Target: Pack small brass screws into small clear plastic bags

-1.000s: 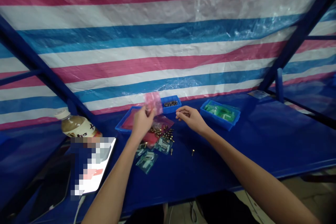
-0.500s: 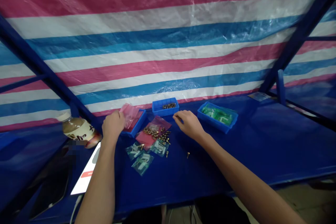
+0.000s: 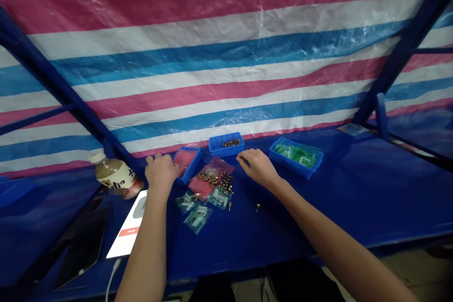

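On blue table, three green packets already hold pale pieces; gold screws lie loose in pile on pink bags, more in back tray. Share done: cannot tell. Pile sits between hands, touching neither. Left hand at left tray, fingers bent; whether clamped on anything, cannot tell. Right hand beyond pile, between it and right tray, fingers curled, tips near thumb; contents, if any, hidden.

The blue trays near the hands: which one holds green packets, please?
The rightmost tray; the middle tray holds small metal pieces, the left tray pink bags.
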{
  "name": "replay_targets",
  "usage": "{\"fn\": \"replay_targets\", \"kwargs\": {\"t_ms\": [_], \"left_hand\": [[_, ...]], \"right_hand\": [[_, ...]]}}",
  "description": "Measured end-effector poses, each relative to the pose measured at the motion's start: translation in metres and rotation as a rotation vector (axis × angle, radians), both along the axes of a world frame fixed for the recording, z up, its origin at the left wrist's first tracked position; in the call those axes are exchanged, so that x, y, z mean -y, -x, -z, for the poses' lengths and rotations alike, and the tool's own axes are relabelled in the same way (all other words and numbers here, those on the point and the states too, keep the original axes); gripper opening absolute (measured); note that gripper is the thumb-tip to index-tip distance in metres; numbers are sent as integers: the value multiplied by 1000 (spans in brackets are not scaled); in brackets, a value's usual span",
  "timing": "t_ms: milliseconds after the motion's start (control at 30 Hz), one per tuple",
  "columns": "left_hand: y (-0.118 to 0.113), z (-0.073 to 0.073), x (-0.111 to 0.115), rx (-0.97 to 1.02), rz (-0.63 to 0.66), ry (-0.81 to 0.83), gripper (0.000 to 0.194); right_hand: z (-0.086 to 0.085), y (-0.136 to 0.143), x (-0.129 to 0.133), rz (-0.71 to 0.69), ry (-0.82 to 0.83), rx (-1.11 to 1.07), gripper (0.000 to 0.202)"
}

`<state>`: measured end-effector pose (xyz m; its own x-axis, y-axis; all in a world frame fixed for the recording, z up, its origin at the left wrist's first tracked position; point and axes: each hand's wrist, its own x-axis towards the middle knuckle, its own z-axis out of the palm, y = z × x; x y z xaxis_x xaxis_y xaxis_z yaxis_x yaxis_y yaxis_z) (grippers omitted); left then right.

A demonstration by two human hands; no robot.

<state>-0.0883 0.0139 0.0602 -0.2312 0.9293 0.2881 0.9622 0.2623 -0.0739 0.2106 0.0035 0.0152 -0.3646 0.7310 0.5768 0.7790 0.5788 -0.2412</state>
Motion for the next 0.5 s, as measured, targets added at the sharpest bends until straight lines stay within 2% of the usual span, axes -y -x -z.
{"fn": "replay_targets", "kwargs": {"t_ms": [67, 133, 200, 367, 433, 500], "left_hand": [[-3, 0, 3, -25, 49, -74, 36], [-6, 2, 2, -28, 152, -114, 31], [-9, 6, -1, 5, 214, -83, 28], [-10, 14, -6, 98, 140, 58, 34], [-13, 13, -4, 93, 130, 11, 35], [-21, 11, -1, 61, 182, -111, 34]], "right_hand": [[0, 1, 0, -4, -10, 20, 24], [1, 1, 0, -13, -12, 33, 25], [1, 2, 0, -23, -4, 46, 25], [3, 1, 1, -94, 50, 64, 22], [6, 2, 0, -190, 83, 74, 22], [10, 4, -1, -285, 118, 93, 25]]}}
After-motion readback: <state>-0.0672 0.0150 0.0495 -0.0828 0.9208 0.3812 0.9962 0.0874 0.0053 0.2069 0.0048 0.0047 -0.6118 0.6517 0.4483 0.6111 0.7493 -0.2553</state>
